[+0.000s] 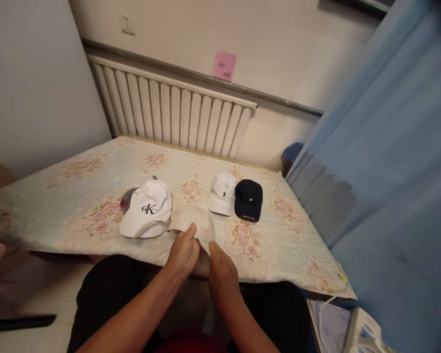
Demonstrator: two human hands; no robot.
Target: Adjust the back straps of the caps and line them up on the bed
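Observation:
A beige cap (191,220) lies at the near edge of the table (59,196). My left hand (183,252) is closed on the cap's near edge, thumb on top. My right hand (222,274) pinches the same edge just to the right. A white cap (149,206) with a black logo sits left of the beige one, touching it, with a grey cap (127,198) partly hidden behind it. Farther back to the right lie a small white cap (222,192) and a dark navy cap (249,198), side by side.
The table carries a pale floral cloth. A white radiator (169,113) runs along the wall behind, with a pink note (224,65) above it. A blue curtain (389,162) hangs at the right. A padded board (338,323) lies at the bottom right.

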